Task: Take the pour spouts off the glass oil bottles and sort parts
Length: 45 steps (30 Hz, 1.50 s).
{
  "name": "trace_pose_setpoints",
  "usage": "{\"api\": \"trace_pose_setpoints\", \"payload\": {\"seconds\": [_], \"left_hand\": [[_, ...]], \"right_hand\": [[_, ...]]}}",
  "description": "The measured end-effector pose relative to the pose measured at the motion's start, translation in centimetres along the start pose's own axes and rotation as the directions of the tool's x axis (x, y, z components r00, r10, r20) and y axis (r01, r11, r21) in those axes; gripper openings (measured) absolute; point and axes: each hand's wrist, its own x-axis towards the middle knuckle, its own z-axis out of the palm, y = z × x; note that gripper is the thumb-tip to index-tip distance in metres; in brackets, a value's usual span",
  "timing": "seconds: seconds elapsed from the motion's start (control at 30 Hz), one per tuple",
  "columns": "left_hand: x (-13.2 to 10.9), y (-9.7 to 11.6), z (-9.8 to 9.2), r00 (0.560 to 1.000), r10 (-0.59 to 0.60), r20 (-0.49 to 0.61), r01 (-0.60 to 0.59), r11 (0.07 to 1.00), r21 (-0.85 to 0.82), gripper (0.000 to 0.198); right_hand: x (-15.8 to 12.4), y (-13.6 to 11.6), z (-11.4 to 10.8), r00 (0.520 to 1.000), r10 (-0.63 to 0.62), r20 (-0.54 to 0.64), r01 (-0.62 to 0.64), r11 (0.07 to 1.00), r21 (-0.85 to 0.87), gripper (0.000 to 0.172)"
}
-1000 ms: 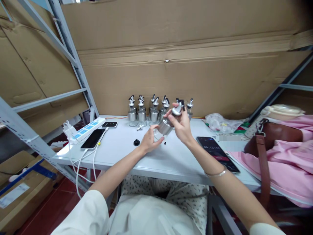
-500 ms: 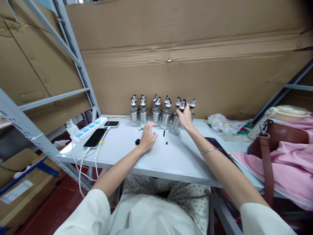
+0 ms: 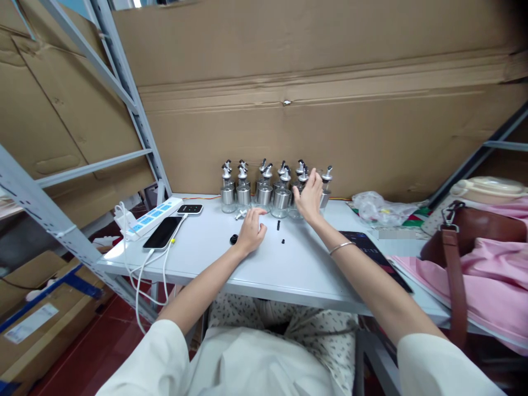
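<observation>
Several glass oil bottles with steel sleeves and pouring spouts, such as this oil bottle (image 3: 281, 198), stand along the back of the table. My right hand (image 3: 310, 197) is open, its fingers stretched up and its thumb beside an oil bottle (image 3: 294, 206) that it partly covers; whether it touches the bottle I cannot tell. My left hand (image 3: 251, 232) rests on the tabletop, open and holding nothing. Close to it lie a silver pouring spout (image 3: 241, 214) and a round black cap (image 3: 234, 239). Two small black parts lie right of it: a strip-like piece (image 3: 278, 225) and a tiny piece (image 3: 283, 241).
On the left are a white power strip (image 3: 154, 219), a phone (image 3: 163, 233) with white cables and a small white device (image 3: 190, 209). A dark tablet (image 3: 373, 256) lies beneath my right forearm. Farther right are a plastic bag (image 3: 381, 208) and a brown strap (image 3: 452, 275). Cardboard (image 3: 264, 126) backs the table.
The oil bottle that was tilted in my right hand now stands upright among the others. My right hand's fingers have straightened away from its spout. My left hand stays nearly still.
</observation>
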Motion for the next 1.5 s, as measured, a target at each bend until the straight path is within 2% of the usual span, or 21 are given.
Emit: {"api": "trace_pose_setpoints", "payload": {"seconds": [0.07,0.17,0.27,0.37,0.43,0.53,0.63,0.7,0.77,0.83,0.9,0.93,0.97,1.0,1.13,1.27,1.33,1.43,1.5], "left_hand": [[0.0,0.1,0.0,0.999,-0.011,0.036,0.011,1.000,-0.002,0.032],[0.0,0.2,0.0,0.988,-0.066,0.136,0.061,0.997,0.046,0.030],[-0.2,0.2,0.1,0.939,-0.139,0.314,0.098,0.985,0.141,0.028],[-0.4,0.1,0.2,0.876,-0.158,0.455,0.077,0.979,0.191,0.026],[-0.4,0.2,0.2,0.852,-0.159,0.500,0.060,0.976,0.209,0.026],[-0.4,0.3,0.2,0.833,-0.168,0.527,0.046,0.970,0.237,0.025],[-0.5,0.3,0.2,0.824,-0.175,0.539,0.031,0.964,0.264,0.025],[-0.5,0.2,0.3,0.826,-0.176,0.536,0.026,0.961,0.276,0.026],[-0.6,-0.1,0.6,0.832,-0.175,0.526,0.028,0.961,0.276,0.028],[-0.6,-0.5,0.8,0.839,-0.162,0.519,0.024,0.965,0.261,0.030],[-0.8,-0.9,1.0,0.845,-0.156,0.512,0.033,0.970,0.241,0.032],[-0.8,-1.2,1.2,0.847,-0.158,0.508,0.044,0.972,0.229,0.033],[-0.9,-1.4,1.3,0.850,-0.162,0.501,0.057,0.974,0.218,0.034],[-1.0,-1.5,1.4,0.853,-0.166,0.494,0.071,0.976,0.206,0.034],[-1.3,-2.0,1.8,0.872,-0.137,0.471,0.074,0.986,0.149,0.034],[-1.2,-1.9,1.9,0.858,-0.130,0.496,0.055,0.985,0.163,0.034],[-1.1,-1.6,1.7,0.848,-0.150,0.508,0.054,0.978,0.199,0.034],[-1.0,-1.1,1.4,0.844,-0.142,0.517,0.030,0.975,0.219,0.035],[-0.9,-0.9,1.2,0.844,-0.146,0.516,0.019,0.970,0.244,0.033]], "right_hand": [[-1.0,-0.4,-0.7,1.000,-0.017,-0.010,0.016,0.997,-0.074,0.063],[-1.6,-0.5,-1.5,0.992,-0.090,0.086,0.101,0.987,-0.126,0.053],[-1.4,-0.1,-1.9,0.971,-0.117,0.206,0.151,0.976,-0.156,0.040],[-1.2,0.3,-1.9,0.950,-0.105,0.294,0.164,0.969,-0.185,0.028],[-1.2,0.3,-1.9,0.945,-0.097,0.312,0.166,0.965,-0.204,0.026],[-1.4,-0.5,-1.9,0.957,-0.084,0.278,0.152,0.960,-0.234,0.028],[-1.8,-2.7,-1.8,0.946,-0.155,0.284,0.200,0.970,-0.139,0.025],[-2.1,-4.8,-1.3,0.876,-0.268,0.401,0.281,0.959,0.028,0.023],[-2.6,-7.2,-0.3,0.749,-0.363,0.554,0.331,0.930,0.161,0.022],[-3.2,-9.5,1.0,0.591,-0.390,0.706,0.330,0.916,0.230,0.025],[-3.9,-11.4,2.5,0.460,-0.387,0.799,0.322,0.911,0.256,0.033],[-4.2,-12.2,3.1,0.416,-0.379,0.826,0.332,0.910,0.250,0.033],[-4.5,-12.8,3.6,0.398,-0.359,0.844,0.354,0.909,0.220,0.033],[-4.8,-13.3,4.1,0.393,-0.341,0.854,0.381,0.906,0.187,0.033],[-5.1,-14.2,4.7,0.423,-0.282,0.861,0.422,0.902,0.089,0.029],[-5.0,-14.2,4.7,0.421,-0.228,0.878,0.358,0.931,0.070,0.025],[-4.9,-14.1,4.5,0.442,-0.218,0.870,0.312,0.947,0.079,0.026],[-4.6,-13.7,3.9,0.506,-0.228,0.832,0.261,0.960,0.104,0.024],[-4.4,-13.1,3.2,0.608,-0.219,0.763,0.142,0.976,0.167,0.021]]}}
